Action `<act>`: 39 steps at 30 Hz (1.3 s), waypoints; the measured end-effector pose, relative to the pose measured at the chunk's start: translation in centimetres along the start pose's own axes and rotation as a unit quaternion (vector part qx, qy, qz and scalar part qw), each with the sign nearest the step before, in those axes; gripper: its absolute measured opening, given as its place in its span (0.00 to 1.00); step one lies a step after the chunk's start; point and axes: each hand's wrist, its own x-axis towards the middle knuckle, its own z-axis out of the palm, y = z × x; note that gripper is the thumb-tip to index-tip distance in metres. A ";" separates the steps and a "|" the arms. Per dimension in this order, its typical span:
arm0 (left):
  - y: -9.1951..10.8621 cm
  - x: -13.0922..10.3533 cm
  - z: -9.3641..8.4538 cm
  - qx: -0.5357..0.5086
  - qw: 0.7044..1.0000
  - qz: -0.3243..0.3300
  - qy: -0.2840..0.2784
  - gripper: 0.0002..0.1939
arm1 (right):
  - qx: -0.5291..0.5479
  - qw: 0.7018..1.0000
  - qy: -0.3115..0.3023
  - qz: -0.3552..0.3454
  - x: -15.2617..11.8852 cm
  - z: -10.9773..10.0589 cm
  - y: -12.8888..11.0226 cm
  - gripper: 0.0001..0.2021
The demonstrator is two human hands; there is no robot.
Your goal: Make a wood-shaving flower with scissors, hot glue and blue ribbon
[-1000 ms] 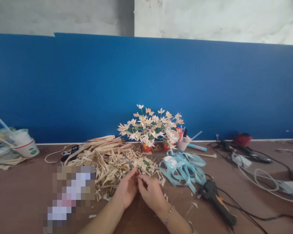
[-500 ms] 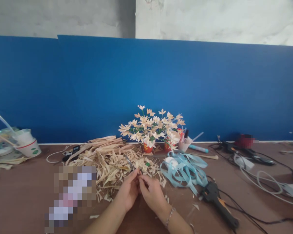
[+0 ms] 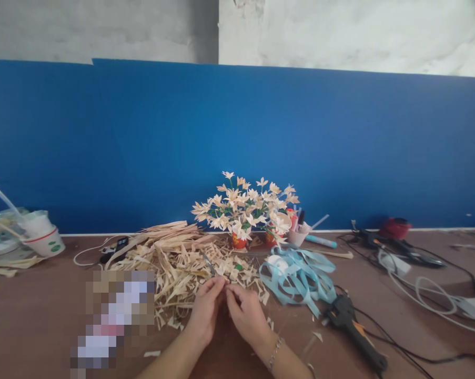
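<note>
My left hand and my right hand meet fingertip to fingertip at the near edge of a heap of pale dry husk strips. Both have their fingers closed in a pinch; whatever lies between them is too small or hidden to name. Metal scissors lie on the heap just beyond my left fingertips. Behind the heap stand cream flowers on green stems in small red pots. A bracelet circles my right wrist.
Light blue ribbon lies tangled right of my hands, near a black glue gun with its cord. White cables lie farther right. At the far left stands a white cup. A blue partition rises behind the table.
My left fingertips have shifted slightly, and the small brownish bit seen between the hands before no longer shows. My right hand has barely moved.
</note>
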 end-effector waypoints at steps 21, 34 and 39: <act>0.2 -0.1 -0.6 0.321 0.932 0.166 0.026 0.12 | 0.009 1.000 0.022 -0.007 -0.1 0.2 0.1 0.12; 0.7 -0.5 -0.7 0.440 0.867 0.229 0.055 0.11 | 0.042 0.999 0.017 0.028 -0.1 0.2 -0.3 0.13; 0.8 -0.6 -0.5 0.456 0.853 0.248 0.060 0.10 | 0.050 0.998 0.019 0.039 -0.2 0.3 -0.3 0.13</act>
